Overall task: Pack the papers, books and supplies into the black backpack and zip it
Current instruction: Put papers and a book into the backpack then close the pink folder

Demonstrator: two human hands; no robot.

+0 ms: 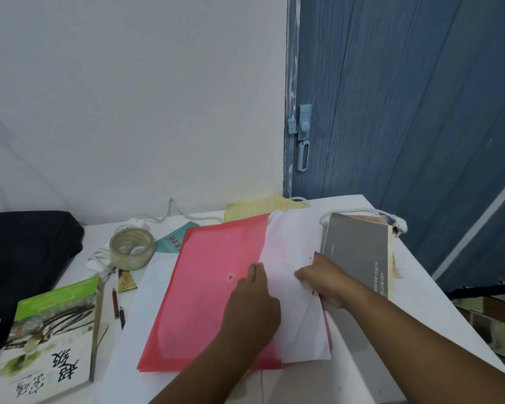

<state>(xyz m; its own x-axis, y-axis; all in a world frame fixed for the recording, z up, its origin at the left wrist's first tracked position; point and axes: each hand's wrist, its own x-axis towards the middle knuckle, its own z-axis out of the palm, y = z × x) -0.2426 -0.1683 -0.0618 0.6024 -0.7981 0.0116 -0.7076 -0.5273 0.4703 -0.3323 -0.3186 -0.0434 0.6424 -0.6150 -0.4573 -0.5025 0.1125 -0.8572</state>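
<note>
Two books are lying on the table: a green-and-white book at the left and a grey book at the right. One red plastic folder is lying between them, with one white sheet over it. One tape roll is sitting nearby, two pencils are lying beside it, and one black backpack is resting at the left.

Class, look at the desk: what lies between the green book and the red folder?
In the head view, two pencils and part of a white sheet lie between the green book and the red folder, on the table.
</note>
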